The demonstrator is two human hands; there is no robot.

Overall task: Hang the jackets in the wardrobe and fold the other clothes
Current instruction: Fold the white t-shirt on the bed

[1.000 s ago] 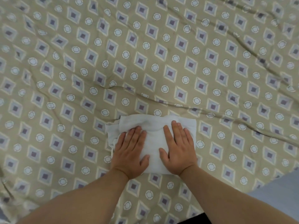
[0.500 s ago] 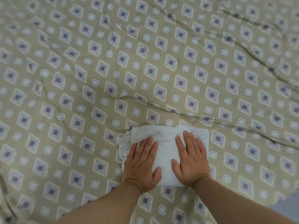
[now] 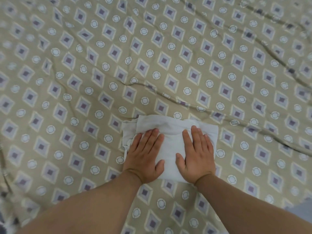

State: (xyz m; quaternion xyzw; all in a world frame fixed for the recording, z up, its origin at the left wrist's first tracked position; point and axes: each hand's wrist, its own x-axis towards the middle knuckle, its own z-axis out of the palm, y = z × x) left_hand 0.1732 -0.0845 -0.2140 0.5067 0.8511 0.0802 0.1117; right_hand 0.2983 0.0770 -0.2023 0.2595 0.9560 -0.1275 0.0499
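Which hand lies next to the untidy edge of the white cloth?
The left hand: beside it the white cloth shows loose bunched layers; by the right hand the edge is straight.

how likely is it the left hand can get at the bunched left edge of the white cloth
Probably yes: the left hand lies flat on the folded white cloth, its fingers right beside that bunched edge, with nothing between. The right hand presses the other side.

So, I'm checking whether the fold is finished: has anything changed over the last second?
Nothing visibly changed. The left hand and right hand still press flat on the folded white cloth on the patterned bedsheet; only the camera view shifted.
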